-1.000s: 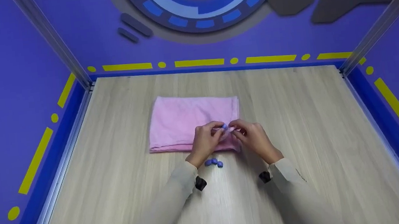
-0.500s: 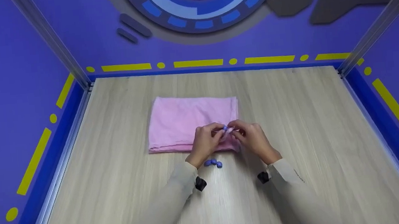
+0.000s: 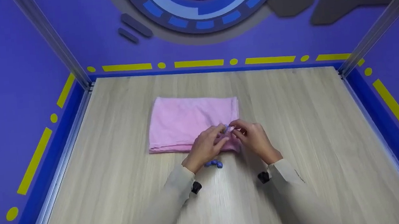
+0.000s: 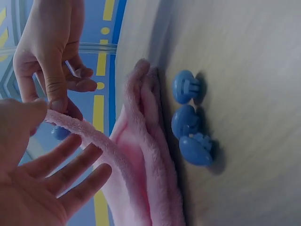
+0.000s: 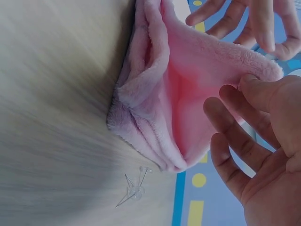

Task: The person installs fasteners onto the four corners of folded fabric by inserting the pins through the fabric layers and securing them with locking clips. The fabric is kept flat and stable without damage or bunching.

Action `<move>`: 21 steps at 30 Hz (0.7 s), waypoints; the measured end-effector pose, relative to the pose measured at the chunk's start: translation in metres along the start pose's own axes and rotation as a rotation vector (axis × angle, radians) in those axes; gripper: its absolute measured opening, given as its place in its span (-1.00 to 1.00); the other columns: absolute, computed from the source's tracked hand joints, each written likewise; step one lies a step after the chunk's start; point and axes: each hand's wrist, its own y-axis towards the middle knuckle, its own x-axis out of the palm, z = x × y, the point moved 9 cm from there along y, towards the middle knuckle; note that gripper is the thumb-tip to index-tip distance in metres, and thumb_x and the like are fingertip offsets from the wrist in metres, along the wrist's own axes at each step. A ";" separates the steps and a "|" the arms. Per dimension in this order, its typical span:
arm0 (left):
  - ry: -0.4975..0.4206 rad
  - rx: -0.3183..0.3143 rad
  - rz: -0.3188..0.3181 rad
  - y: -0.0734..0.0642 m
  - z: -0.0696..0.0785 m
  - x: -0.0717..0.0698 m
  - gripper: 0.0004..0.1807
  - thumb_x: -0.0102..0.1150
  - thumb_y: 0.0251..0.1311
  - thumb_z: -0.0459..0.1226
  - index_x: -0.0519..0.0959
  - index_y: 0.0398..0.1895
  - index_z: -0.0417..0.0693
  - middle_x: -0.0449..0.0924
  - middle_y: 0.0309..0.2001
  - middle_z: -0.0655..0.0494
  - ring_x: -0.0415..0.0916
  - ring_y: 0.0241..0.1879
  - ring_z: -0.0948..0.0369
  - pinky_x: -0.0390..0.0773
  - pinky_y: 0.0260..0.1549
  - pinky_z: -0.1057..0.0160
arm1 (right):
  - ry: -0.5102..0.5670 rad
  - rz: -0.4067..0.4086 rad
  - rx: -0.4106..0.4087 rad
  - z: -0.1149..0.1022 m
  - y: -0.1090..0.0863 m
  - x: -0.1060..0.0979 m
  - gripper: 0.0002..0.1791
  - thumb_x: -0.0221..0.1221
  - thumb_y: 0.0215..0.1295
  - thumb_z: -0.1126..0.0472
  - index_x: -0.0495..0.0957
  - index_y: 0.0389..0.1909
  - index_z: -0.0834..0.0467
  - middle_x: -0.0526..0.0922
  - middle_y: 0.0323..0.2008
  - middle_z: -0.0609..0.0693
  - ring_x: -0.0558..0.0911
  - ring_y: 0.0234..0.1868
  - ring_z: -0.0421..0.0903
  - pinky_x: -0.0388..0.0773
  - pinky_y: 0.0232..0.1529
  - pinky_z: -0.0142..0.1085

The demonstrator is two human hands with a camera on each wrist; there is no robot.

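Observation:
A folded pink fleece blanket (image 3: 185, 118) lies on the table, its near right corner lifted. My right hand (image 3: 255, 137) pinches that raised edge between thumb and fingertips, also seen in the right wrist view. My left hand (image 3: 206, 146) is right beside the edge, thumb and fingers apart; in the left wrist view its fingers (image 4: 77, 176) are spread along the fleece. A small blue mushroom-shaped clip piece (image 4: 59, 133) shows at the lifted edge. Several more blue pieces (image 4: 184, 117), rounded caps with slotted stems, rest on the table just in front of the blanket.
Clear pronged pin pieces (image 5: 135, 190) lie on the wooden table (image 3: 315, 133) to the right of the blanket. Blue-purple panels (image 3: 193, 50) with yellow marks enclose the table at the back and both sides.
My left hand has loosened from the blue piece at the edge; its thumb and fingers have spread and it has shifted slightly down and left. My right hand keeps its pinch.

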 end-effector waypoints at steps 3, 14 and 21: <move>0.055 0.059 -0.069 -0.004 0.006 0.004 -0.76 0.27 0.40 -0.24 0.65 0.05 -0.10 0.70 0.00 0.07 0.64 0.01 0.10 0.63 0.05 0.14 | -0.001 0.004 0.003 0.000 -0.001 -0.001 -0.87 0.32 0.34 0.37 0.71 -0.14 0.14 0.80 -0.29 0.03 0.70 -0.44 -0.13 0.71 -0.43 -0.19; -0.088 0.092 0.059 0.001 -0.003 -0.012 -0.74 0.31 0.28 -0.47 0.72 0.02 -0.24 0.77 -0.07 -0.06 0.74 -0.27 0.14 0.73 -0.26 0.24 | 0.024 -0.010 0.048 0.008 -0.008 -0.009 -0.76 0.31 0.36 0.35 0.70 0.02 0.19 0.81 -0.25 0.10 0.71 -0.46 -0.08 0.71 -0.45 -0.17; -0.137 0.091 0.202 0.011 -0.013 -0.035 -0.55 0.40 0.11 -0.52 0.64 0.12 -0.26 0.73 0.04 -0.11 0.72 -0.01 0.04 0.69 0.01 0.09 | 0.035 -0.008 0.071 0.016 -0.014 -0.017 -0.74 0.30 0.37 0.35 0.70 0.05 0.17 0.81 -0.26 0.07 0.71 -0.49 -0.13 0.68 -0.48 -0.23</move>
